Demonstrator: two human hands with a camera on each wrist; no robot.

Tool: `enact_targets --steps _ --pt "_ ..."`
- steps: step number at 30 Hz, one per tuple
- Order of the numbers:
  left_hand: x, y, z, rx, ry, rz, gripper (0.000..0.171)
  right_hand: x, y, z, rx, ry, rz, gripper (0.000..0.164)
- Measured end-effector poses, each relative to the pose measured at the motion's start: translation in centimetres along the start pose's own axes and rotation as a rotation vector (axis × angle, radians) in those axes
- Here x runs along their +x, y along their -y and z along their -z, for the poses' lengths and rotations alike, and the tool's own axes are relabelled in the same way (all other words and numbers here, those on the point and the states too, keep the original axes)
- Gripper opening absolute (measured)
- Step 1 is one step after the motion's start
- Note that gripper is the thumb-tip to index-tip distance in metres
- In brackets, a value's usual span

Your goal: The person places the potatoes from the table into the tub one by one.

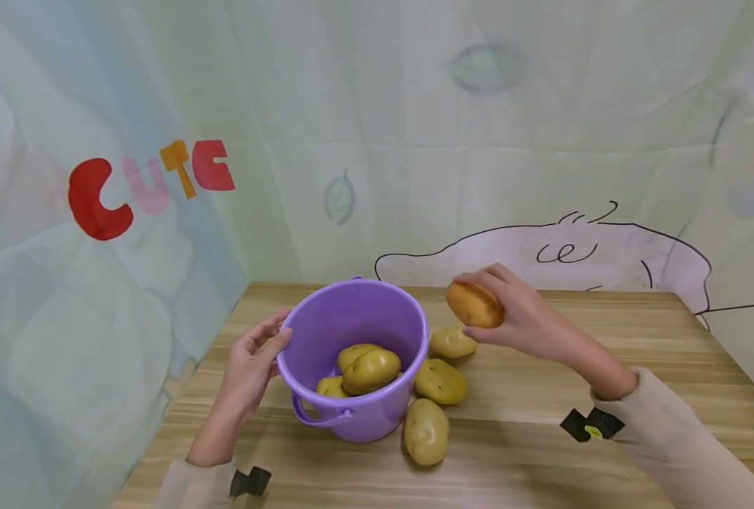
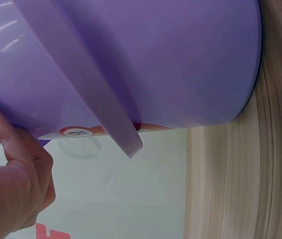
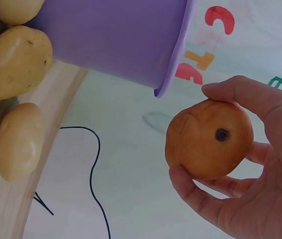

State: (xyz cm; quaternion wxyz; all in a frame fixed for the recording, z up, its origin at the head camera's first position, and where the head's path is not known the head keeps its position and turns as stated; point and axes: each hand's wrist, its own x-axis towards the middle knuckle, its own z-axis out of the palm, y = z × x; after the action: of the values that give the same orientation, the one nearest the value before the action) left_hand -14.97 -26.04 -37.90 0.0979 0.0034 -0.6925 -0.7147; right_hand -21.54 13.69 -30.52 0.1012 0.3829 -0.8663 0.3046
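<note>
One purple bucket (image 1: 377, 415) is placed on one wooden table (image 1: 517, 431), and it is tilted a little toward the viewer, so that its inside can be seen. By the left hand (image 1: 247, 369) the rim of the bucket is gripped at its left side; the thumb is laid over the edge and the other fingers are kept on the outer wall. One handle (image 2: 88, 84) is hung down against the bucket, and one printed label (image 2: 78, 132), partly red, is seen on the wall behind it. Inside the bucket three yellow potatoes (image 1: 372, 371) can be counted; whether more are hidden below cannot be told. On the table, at the right side of the bucket, three more potatoes are set in a row: the nearest one (image 1: 426, 433), the middle one (image 1: 442, 382) and the farthest one (image 1: 452, 342). All three are placed close beside the wall, but whether it is touched by them cannot be told. One orange-brown rounded item (image 1: 474, 305) is held in the air by the right hand (image 1: 522, 317), above the farthest potato and to the right of the bucket; it is pinched between the thumb and the fingers, and one dark spot is shown on it. Four coloured letters (image 1: 100, 199), read as CUTE, are printed on the cloth (image 1: 377, 99) behind.
</note>
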Motion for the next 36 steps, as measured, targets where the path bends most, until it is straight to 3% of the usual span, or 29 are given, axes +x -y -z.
enact_targets --steps 36 --pt "-0.3 -0.1 -0.2 -0.010 -0.010 -0.008 0.046 3.9 4.2 -1.4 0.079 -0.031 0.130 0.065"
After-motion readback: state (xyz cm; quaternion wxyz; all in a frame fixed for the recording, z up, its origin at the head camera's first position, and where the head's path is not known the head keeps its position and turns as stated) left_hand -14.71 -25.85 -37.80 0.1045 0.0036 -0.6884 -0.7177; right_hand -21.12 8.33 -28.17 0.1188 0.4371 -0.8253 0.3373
